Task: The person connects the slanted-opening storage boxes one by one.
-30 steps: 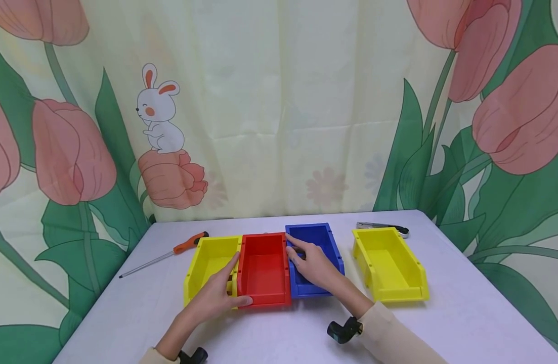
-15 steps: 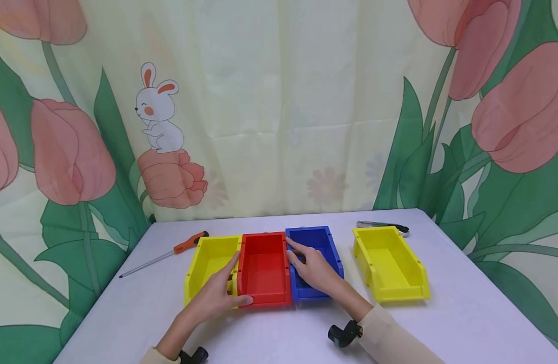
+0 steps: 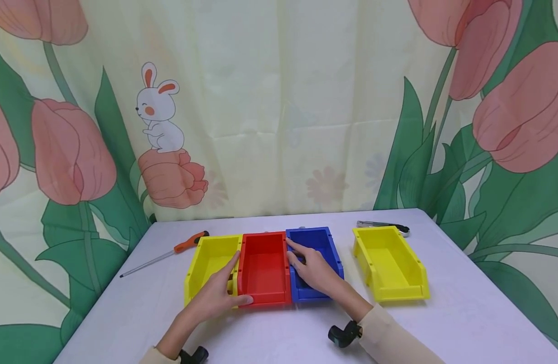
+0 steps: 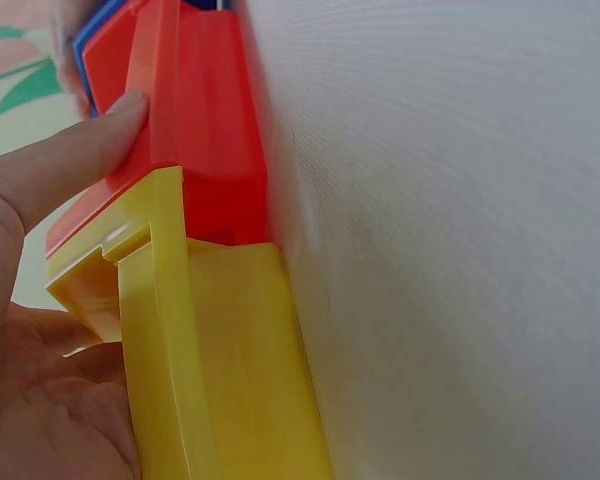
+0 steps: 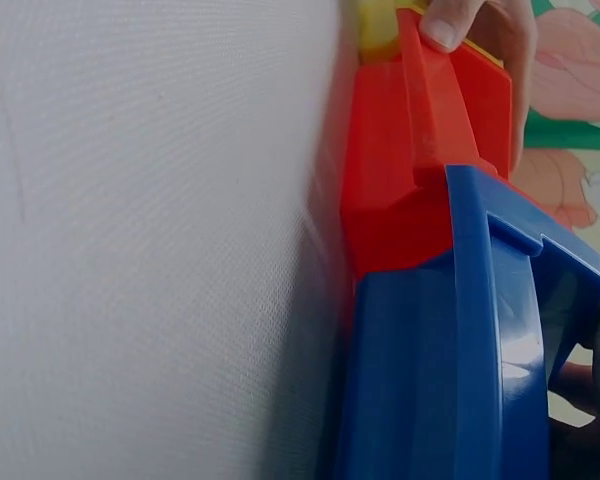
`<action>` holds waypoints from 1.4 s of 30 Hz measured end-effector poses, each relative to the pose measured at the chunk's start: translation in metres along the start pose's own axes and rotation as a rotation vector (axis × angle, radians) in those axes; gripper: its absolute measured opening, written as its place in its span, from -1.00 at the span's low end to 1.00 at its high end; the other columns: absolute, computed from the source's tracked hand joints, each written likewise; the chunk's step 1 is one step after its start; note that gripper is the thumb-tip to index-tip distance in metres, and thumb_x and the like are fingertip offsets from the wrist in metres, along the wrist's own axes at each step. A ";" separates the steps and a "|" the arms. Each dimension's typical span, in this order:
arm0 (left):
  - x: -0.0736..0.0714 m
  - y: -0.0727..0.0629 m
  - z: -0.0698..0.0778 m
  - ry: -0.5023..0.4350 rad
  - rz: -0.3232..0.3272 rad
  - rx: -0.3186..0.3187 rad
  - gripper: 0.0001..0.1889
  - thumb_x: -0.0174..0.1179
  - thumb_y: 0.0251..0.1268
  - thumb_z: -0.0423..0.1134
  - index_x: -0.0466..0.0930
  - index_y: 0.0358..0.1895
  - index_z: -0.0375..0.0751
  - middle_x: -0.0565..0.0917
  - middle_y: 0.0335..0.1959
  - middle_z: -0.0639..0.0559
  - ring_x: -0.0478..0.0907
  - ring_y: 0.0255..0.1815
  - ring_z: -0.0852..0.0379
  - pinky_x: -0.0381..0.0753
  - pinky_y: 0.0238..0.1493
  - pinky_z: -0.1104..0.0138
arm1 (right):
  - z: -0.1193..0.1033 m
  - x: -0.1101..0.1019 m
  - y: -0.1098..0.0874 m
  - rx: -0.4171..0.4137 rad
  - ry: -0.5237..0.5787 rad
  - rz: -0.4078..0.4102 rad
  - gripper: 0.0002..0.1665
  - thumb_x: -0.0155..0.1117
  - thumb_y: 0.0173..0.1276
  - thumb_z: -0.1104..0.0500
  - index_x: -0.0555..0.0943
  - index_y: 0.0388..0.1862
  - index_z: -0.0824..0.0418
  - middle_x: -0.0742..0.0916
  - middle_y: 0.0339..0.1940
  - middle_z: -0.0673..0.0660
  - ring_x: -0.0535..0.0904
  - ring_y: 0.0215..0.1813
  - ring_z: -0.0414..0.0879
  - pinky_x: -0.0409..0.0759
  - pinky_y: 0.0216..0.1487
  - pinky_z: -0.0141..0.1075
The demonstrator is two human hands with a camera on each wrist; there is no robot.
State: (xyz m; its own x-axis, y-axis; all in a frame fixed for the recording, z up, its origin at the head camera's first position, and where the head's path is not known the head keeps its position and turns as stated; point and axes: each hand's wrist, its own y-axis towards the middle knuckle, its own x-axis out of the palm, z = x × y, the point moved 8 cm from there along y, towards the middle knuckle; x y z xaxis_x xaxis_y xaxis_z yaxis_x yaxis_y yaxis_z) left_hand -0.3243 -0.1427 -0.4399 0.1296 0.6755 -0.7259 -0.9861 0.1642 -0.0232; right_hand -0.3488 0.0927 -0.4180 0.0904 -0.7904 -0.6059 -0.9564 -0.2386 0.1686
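Observation:
Three plastic storage bins stand side by side: a yellow bin, a red bin and a blue bin. My left hand grips across the yellow and red seam, its thumb on the red bin's front lip and its index finger along the adjoining walls. Other left fingers reach into the yellow bin. My right hand holds the blue bin at its left wall, index finger and thumb at the red and blue seam. The remaining right fingers dip into the blue bin, partly hidden. Both wrist views show the bins' fronts touching.
Apart on the right stands a second yellow bin, with a metal tool with a dark end behind it. An orange-handled screwdriver lies at the back left. A printed curtain hangs behind the white table.
The blue bin has slid slightly toward me with my right hand on it, between one second and half a second ago. My left hand and the red and yellow bins have hardly moved.

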 end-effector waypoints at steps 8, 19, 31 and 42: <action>-0.003 0.000 0.003 0.000 -0.003 0.017 0.27 0.70 -0.04 -0.13 0.04 0.75 0.11 0.44 0.58 -0.09 0.54 0.45 -0.20 0.86 0.04 0.07 | 0.001 0.001 0.002 0.009 0.003 -0.003 -0.36 0.11 0.70 0.05 0.32 0.68 0.03 0.56 0.59 0.17 0.67 0.16 0.02 0.75 0.03 -0.29; -0.006 0.000 0.003 0.004 0.008 0.021 0.27 0.70 -0.05 -0.14 0.04 0.75 0.10 0.44 0.59 -0.11 0.54 0.44 -0.21 0.86 0.04 0.06 | 0.003 0.002 0.004 0.038 0.015 -0.018 -0.36 0.12 0.70 0.02 0.32 0.68 -0.03 0.54 0.60 0.18 0.60 0.45 0.14 0.71 0.36 0.03; -0.003 0.003 0.003 0.012 0.008 0.017 0.27 0.70 -0.04 -0.13 0.03 0.75 0.11 0.44 0.59 -0.10 0.55 0.44 -0.20 0.86 0.04 0.06 | 0.005 0.000 0.005 0.054 -0.005 -0.043 -0.35 0.15 0.68 0.00 0.33 0.68 -0.06 0.76 -0.20 0.14 0.56 -0.35 -0.10 0.46 -0.47 -0.49; -0.001 0.002 0.001 0.012 0.004 0.007 0.27 0.70 -0.05 -0.12 0.04 0.74 0.11 0.45 0.57 -0.11 0.54 0.44 -0.19 0.86 0.03 0.06 | -0.003 -0.001 0.003 -0.004 -0.162 -0.099 -0.33 0.12 0.69 0.01 0.32 0.69 0.06 0.45 -0.71 -0.02 0.34 -0.69 -0.16 0.29 -0.57 -0.51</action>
State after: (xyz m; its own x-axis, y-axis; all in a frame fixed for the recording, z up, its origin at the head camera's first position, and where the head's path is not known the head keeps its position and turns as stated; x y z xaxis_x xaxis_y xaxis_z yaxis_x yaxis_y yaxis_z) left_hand -0.3266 -0.1424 -0.4391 0.1240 0.6673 -0.7344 -0.9860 0.1662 -0.0155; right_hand -0.3513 0.0908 -0.4147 0.1379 -0.6620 -0.7367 -0.9440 -0.3130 0.1046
